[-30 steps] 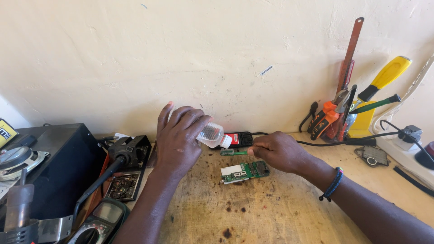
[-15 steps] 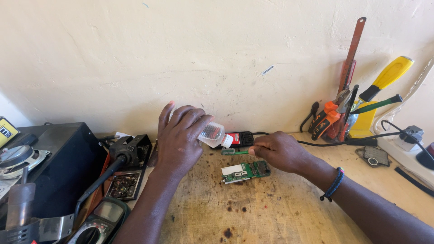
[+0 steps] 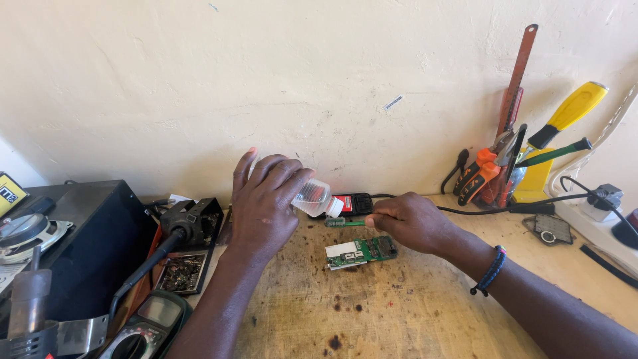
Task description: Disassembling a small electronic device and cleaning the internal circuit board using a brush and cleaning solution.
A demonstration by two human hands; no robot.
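Observation:
My left hand grips a small clear plastic bottle, tipped on its side with its white nozzle pointing right and down. My right hand holds a green toothbrush by the handle, its bristle head just below the bottle's nozzle. A green circuit board lies flat on the worn wooden bench right under both hands. A black and red phone lies behind them against the wall.
At the left are a black box, a hot-air handle, a tray of small parts and a multimeter. At the right, pliers, a yellow-handled tool, a saw and a power strip stand by the wall.
The bottle has tilted a little further toward the brush head. Both hands otherwise stay in place over the circuit board.

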